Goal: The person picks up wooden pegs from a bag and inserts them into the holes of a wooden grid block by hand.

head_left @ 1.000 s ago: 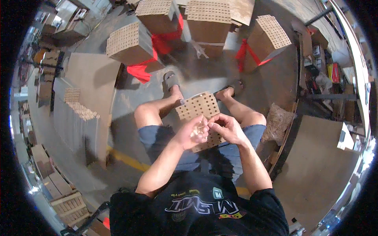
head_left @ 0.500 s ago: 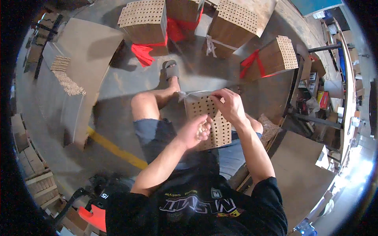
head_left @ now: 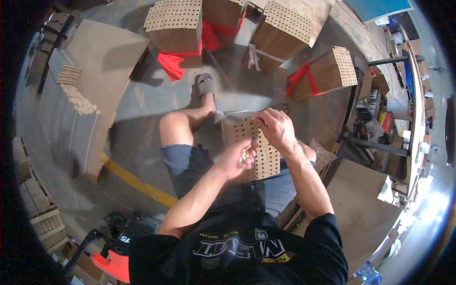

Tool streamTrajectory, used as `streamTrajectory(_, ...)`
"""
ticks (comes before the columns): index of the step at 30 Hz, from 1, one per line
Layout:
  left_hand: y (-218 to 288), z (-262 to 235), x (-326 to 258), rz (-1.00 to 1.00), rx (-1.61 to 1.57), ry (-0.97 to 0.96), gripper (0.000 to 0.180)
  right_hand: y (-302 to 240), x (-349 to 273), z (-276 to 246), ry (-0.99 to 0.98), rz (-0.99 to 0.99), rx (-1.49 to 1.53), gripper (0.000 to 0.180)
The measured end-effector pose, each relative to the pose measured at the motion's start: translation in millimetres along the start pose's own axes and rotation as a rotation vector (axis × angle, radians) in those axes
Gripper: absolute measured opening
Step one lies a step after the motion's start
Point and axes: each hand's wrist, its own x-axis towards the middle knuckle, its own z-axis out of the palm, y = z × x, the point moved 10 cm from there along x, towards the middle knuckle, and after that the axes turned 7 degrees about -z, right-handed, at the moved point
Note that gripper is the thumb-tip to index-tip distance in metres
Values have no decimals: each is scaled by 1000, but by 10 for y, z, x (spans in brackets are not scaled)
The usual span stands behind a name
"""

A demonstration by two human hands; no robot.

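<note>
With the brown perforated cardboard block (head_left: 251, 147) resting on the lap, the right hand (head_left: 278, 127) should keep pinching its upper edge while the left hand (head_left: 239, 156), fingers curled around small pale pieces, feeds holes squarely.

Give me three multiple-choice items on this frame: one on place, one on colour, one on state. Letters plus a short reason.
1. Where does the perforated block sit?
A. on the person's lap
B. on the yellow floor line
C. on a shelf

2. What colour is the band around the block at the right?
A. blue
B. red
C. green

3. How is the left hand?
A. flat on the floor
B. cupped, with small pale pieces in it
C. behind the back

Answers: 1 A, it rests across the thighs under the right hand. 2 B, a red band crosses it. 3 B, its fingers curl around pale bits.
</note>
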Motion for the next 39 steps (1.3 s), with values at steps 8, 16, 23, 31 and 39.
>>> streamTrajectory(8, 38, -4, -87, 16, 38, 172, 22, -87, 34, 240, -178, -14, -42, 10)
streamTrajectory(16, 83, -45, -92, 73, 178, 140, 25, 45, -94, 163, -139, 121, 21, 9)
streamTrajectory(23, 20, -29, -9, 67, 28, 124, 26, -144, 63, 245, -370, 122, -118, 16)
streamTrajectory(31, 48, 23, -84, 52, 28, 92, 22, -140, -374, -38, -106, 343, 237, 30)
streamTrajectory(39, -338, 382, -164, -231, 126, -289, 30, -191, -1533, 691, -117, 972, 1622, 23)
